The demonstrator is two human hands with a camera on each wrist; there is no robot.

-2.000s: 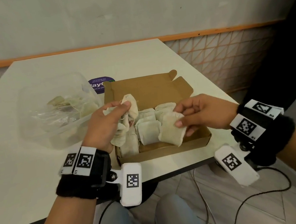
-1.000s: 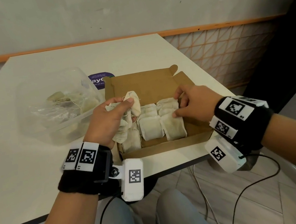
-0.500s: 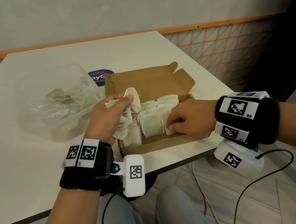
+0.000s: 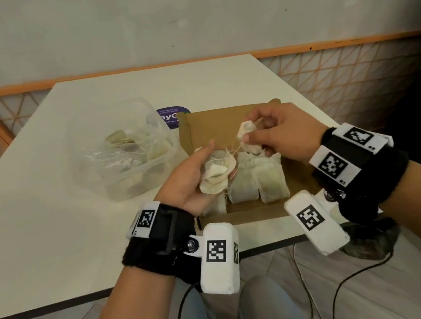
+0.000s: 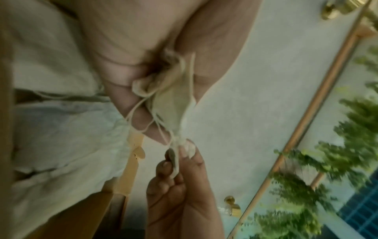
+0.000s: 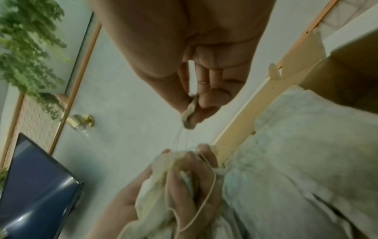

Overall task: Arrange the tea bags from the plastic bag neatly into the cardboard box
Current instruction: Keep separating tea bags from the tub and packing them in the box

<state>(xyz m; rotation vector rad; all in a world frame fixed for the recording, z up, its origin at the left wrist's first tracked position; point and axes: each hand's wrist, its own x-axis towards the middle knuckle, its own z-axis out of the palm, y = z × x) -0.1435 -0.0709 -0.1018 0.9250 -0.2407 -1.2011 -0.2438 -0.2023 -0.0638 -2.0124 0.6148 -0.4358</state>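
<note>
My left hand (image 4: 195,172) holds a bunch of tea bags (image 4: 216,176) over the left side of the open cardboard box (image 4: 215,128). My right hand (image 4: 273,133) pinches one tea bag (image 4: 248,137) lifted above the box, with strings running between it and the bunch. The left wrist view shows the bunch of tea bags (image 5: 171,97) in my fingers and the pinched tea bag (image 5: 175,155) below it. The right wrist view shows the pinched tea bag (image 6: 190,113) and the bunch of tea bags (image 6: 155,186). Several tea bags (image 4: 256,179) lie in rows in the box.
A clear plastic container (image 4: 120,151) with a plastic bag of more tea bags stands left of the box on the white table (image 4: 34,213). A purple sticker (image 4: 170,116) lies behind the box. The table's near edge runs just below my wrists.
My right hand has left the rows in the box, risen and taken one tea bag from the bunch. My left hand has turned palm up with its bunch.
</note>
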